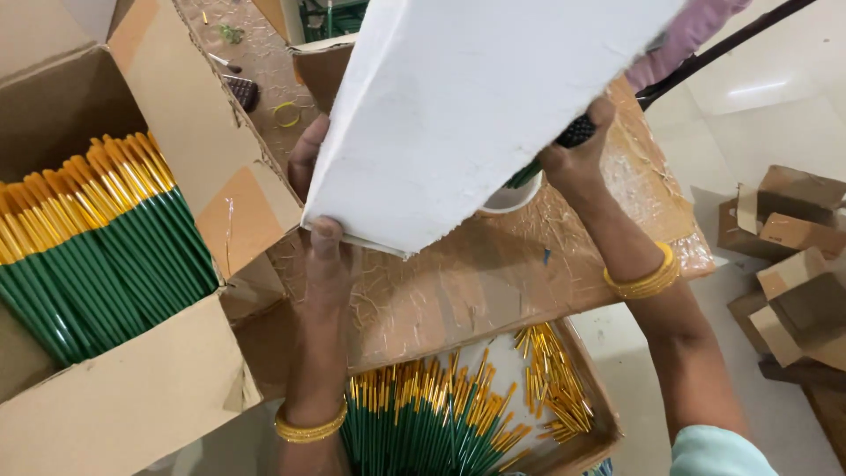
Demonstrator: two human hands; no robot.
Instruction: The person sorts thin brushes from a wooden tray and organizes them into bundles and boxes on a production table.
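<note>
A large white flat box point(467, 97) is tilted up over the table. My left hand point(322, 203) grips its lower left corner, thumb on the white face. My right hand point(577, 159) holds the box's right edge, fingers hidden behind it, next to a dark ribbed object and some green sticks showing at that edge. A white cup point(511, 198) sits partly hidden under the box. Below, an open carton point(573, 445) holds loose green sticks with gold tips point(441, 414).
At the left, a big cardboard box point(132, 397) is stacked with green, gold-tipped sticks point(97, 247). The table point(458, 291) has a shiny brown taped top. Folded cardboard cartons point(793, 264) lie on the floor at the right. Small items lie on the far table.
</note>
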